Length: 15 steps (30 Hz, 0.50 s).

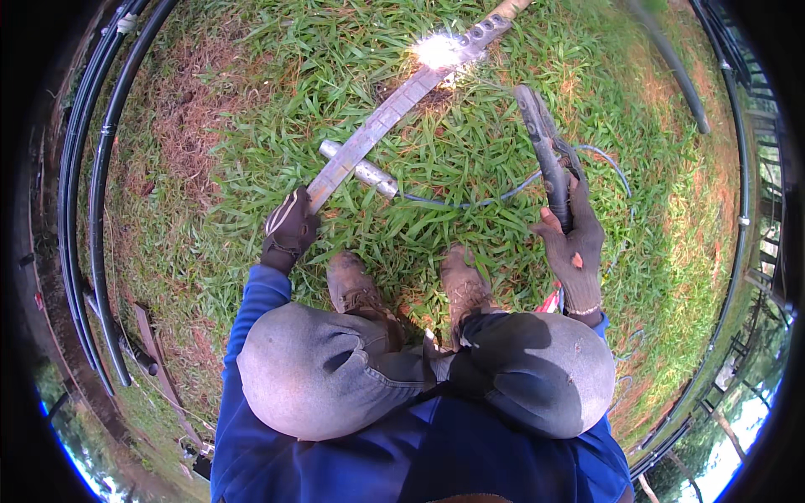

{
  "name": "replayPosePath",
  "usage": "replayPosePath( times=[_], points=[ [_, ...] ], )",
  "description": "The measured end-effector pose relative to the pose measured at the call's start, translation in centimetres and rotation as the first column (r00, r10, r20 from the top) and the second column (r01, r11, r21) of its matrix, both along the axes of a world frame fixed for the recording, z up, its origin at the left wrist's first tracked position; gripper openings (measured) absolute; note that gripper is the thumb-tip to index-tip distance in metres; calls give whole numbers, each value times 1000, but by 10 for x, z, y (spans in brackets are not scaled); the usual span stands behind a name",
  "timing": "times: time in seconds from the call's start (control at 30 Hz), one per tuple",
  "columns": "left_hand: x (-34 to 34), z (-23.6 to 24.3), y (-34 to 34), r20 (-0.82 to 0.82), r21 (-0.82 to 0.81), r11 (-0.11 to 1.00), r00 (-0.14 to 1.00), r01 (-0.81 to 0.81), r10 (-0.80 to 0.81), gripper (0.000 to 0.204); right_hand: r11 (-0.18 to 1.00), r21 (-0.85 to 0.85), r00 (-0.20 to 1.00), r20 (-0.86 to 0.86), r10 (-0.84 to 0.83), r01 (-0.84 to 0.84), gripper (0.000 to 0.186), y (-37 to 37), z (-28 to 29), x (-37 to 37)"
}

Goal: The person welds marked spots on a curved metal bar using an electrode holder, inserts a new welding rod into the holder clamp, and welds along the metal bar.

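My gloved left hand [287, 226] is closed round the near end of a flat metal bar [373, 134], which slants away to a piece with holes [486, 33]. A bright glare with sparks [440, 52] hides where they meet. My right hand [573, 251], in a torn dark glove with bare fingertips showing, grips a black electrode holder [541, 142], its thin rod pointing at the glare. A short silver tube [376, 176] lies on the grass under the bar, and a blue cable [486, 201] curves from near it round past the holder.
Black pipes [105, 168] and a rusty strip [159, 360] lie at the left. More dark pipes [738, 168] and railing-like metalwork [763, 210] are at the right. My boots [352, 281] and bent knees are below, on grass [210, 210].
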State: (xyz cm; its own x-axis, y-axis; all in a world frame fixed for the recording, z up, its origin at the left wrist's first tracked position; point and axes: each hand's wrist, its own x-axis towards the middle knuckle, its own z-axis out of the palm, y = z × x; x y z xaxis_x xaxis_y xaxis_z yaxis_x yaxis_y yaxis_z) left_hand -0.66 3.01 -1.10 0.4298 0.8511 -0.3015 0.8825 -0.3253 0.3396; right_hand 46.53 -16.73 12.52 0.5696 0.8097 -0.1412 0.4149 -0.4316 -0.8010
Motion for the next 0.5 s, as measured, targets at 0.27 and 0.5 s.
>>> replayPosePath(
  times=[0.27, 0.5],
  points=[
    [0, -6, 0, 16, 13, 1000, 1000, 3, -3, 46, 1000, 4, 997, -76, -11, 11, 75, 6, 3, -3],
    [-3, -9, -2, 61, 48, 999, 998, -1, -2, 47, 999, -40, 999, -38, 4, -5, 74, 10, 10, -6]
  ],
)
